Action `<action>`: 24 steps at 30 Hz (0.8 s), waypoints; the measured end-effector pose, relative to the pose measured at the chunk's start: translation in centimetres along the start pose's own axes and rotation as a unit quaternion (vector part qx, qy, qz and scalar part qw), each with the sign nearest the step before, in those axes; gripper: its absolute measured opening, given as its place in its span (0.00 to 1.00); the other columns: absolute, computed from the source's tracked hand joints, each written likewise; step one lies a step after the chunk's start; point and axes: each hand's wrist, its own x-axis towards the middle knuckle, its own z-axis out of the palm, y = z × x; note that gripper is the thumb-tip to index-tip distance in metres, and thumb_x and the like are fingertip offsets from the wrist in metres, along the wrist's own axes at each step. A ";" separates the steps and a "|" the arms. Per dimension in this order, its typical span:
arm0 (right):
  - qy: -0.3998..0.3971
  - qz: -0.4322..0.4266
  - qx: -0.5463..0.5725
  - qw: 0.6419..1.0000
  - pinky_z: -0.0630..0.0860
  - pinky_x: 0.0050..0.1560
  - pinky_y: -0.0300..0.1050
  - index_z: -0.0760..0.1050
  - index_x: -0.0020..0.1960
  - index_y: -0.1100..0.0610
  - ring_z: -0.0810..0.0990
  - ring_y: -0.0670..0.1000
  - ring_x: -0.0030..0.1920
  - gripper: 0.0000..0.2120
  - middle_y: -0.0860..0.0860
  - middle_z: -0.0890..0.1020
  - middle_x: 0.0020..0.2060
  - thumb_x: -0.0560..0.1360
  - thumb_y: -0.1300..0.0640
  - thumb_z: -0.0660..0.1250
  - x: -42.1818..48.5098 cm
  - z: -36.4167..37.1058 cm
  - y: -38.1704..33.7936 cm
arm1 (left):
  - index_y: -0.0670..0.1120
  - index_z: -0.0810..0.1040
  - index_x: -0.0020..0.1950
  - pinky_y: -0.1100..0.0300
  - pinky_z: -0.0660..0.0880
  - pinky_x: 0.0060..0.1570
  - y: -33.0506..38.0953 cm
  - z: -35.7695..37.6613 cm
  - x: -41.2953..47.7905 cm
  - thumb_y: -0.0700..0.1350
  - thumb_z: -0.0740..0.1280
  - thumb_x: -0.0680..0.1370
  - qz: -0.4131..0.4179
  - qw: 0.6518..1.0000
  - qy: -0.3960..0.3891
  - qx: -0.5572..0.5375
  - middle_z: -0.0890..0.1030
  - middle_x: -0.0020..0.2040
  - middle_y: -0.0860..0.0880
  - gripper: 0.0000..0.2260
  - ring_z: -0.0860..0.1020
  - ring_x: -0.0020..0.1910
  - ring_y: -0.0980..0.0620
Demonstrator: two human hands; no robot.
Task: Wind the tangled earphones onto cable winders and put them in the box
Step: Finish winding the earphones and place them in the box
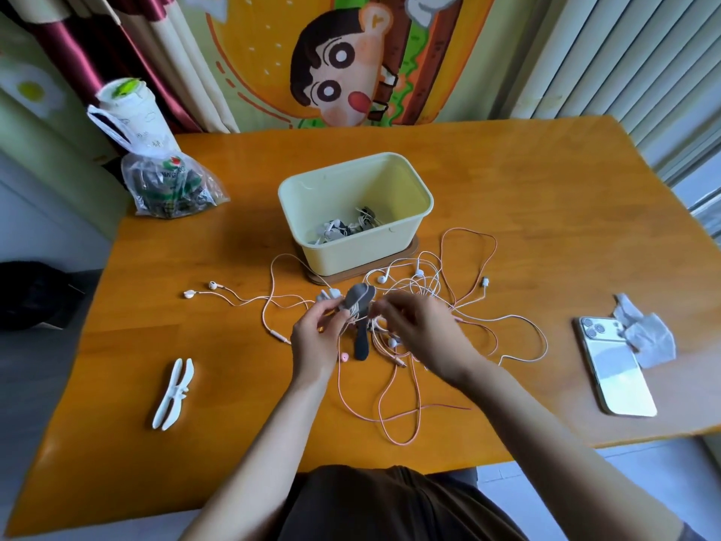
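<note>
My left hand (pixel 316 333) pinches a grey cable winder (pixel 358 300) with white cord wrapped round its middle. My right hand (pixel 419 329) holds the cord just right of that winder, its fingers blurred. A dark grey winder (pixel 362 343) lies on the table under the hands. Tangled white and pink earphones (pixel 437 290) spread across the middle of the table. Two earbuds (pixel 201 289) trail off to the left. The pale yellow box (pixel 402 181) stands behind the tangle and holds several wound earphones (pixel 343 227). A white winder (pixel 173 393) lies at the front left.
A phone (pixel 614 369) and a crumpled tissue (pixel 643 333) lie at the right edge of the orange table (pixel 546 212). A plastic bag (pixel 171 185) and a cup (pixel 128 111) stand at the back left. The box rests on a brown wooden lid (pixel 394 263).
</note>
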 end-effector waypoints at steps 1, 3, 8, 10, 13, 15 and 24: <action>0.018 0.007 -0.004 1.000 0.69 0.33 0.31 0.78 0.50 0.55 0.74 0.40 0.32 0.10 0.39 0.74 0.33 0.80 0.54 0.58 0.3 -0.8 0.3 | 0.48 0.79 0.53 0.71 0.75 0.40 0.1 0.1 -0.2 0.39 0.65 0.78 0.001 1.000 -0.026 -0.011 0.82 0.47 0.52 0.07 0.80 0.49 0.55; 0.058 0.016 -0.003 0.998 0.66 0.28 0.32 0.78 0.48 0.53 0.71 0.42 0.28 0.10 0.41 0.74 0.33 0.80 0.54 0.58 1.0 -2.1 1.0 | 0.49 0.78 0.53 0.70 0.76 0.45 0.7 0.4 -0.7 0.37 0.65 0.78 0.010 0.996 -0.084 -0.027 0.82 0.49 0.53 0.09 0.80 0.50 0.57; 0.084 0.024 -0.031 0.996 0.67 0.29 0.35 0.76 0.45 0.50 0.74 0.44 0.31 0.09 0.46 0.78 0.36 0.80 0.54 0.59 1.9 -3.8 2.2 | 0.46 0.79 0.58 0.68 0.76 0.47 1.6 1.2 -0.9 0.39 0.64 0.79 0.007 0.991 -0.130 -0.043 0.83 0.50 0.50 0.10 0.81 0.50 0.57; 0.093 0.024 -0.028 0.995 0.71 0.32 0.41 0.76 0.45 0.50 0.77 0.48 0.34 0.09 0.47 0.79 0.38 0.80 0.53 0.59 2.2 -3.9 2.4 | 0.46 0.78 0.59 0.65 0.77 0.49 1.8 1.4 -0.9 0.40 0.64 0.79 -0.010 0.990 -0.134 -0.052 0.82 0.51 0.50 0.10 0.80 0.50 0.55; 0.098 0.024 -0.030 0.994 0.75 0.38 0.46 0.76 0.44 0.50 0.79 0.50 0.39 0.08 0.46 0.79 0.37 0.79 0.54 0.60 2.5 -3.8 2.6 | 0.49 0.78 0.58 0.62 0.77 0.51 2.1 1.3 -1.1 0.41 0.64 0.79 -0.032 0.988 -0.139 -0.062 0.82 0.51 0.51 0.09 0.80 0.52 0.54; 0.097 0.028 -0.027 0.994 0.75 0.38 0.45 0.76 0.45 0.51 0.79 0.49 0.39 0.08 0.46 0.78 0.37 0.79 0.54 0.60 2.8 -3.7 2.8 | 0.50 0.78 0.55 0.64 0.77 0.50 2.5 1.1 -1.4 0.41 0.64 0.78 -0.041 0.982 -0.165 -0.077 0.83 0.50 0.52 0.08 0.81 0.50 0.56; 0.092 0.048 0.064 0.993 0.63 0.28 0.31 0.77 0.43 0.57 0.70 0.38 0.28 0.09 0.48 0.77 0.33 0.78 0.53 0.64 2.7 -2.0 3.3 | 0.47 0.78 0.54 0.59 0.73 0.52 3.7 1.1 -1.7 0.46 0.66 0.71 -0.097 0.933 -0.164 -0.304 0.80 0.50 0.47 0.12 0.73 0.53 0.44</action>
